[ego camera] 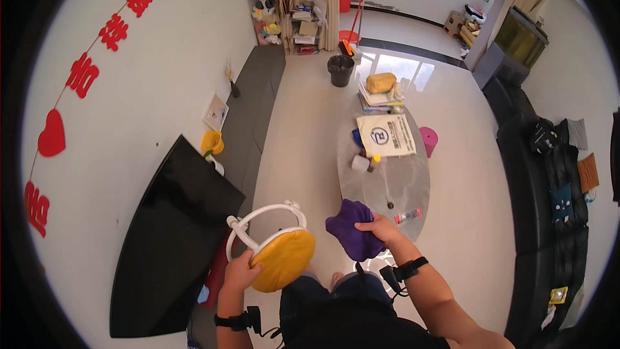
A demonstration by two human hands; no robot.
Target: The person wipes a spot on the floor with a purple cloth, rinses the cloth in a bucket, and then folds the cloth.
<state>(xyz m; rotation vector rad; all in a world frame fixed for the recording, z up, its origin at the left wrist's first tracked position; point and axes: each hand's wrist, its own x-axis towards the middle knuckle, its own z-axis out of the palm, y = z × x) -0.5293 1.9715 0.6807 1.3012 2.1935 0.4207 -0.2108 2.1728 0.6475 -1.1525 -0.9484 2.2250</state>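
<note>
A small stool with a round yellow padded seat (283, 261) and a white tubular frame (249, 237) is gripped at the seat's edge by my left hand (240, 270). The stool is tilted, its frame pointing away from me. Bunched in my right hand (382, 230) is a purple cloth (356, 232), held up between the stool and the near end of an oval grey marble-look table (361, 191). Cloth and stool seat are apart. My right thumb lies on top of the cloth; the fingers underneath are hidden.
On the table lie a printed cream bag (386, 135), stacked books (378, 104) and small containers. A pink stool (429, 140) stands beside it. Left is a large black television (169, 247) by a low grey cabinet (249, 87); right, a black sofa (525, 194). A black bin (341, 71) stands farther off.
</note>
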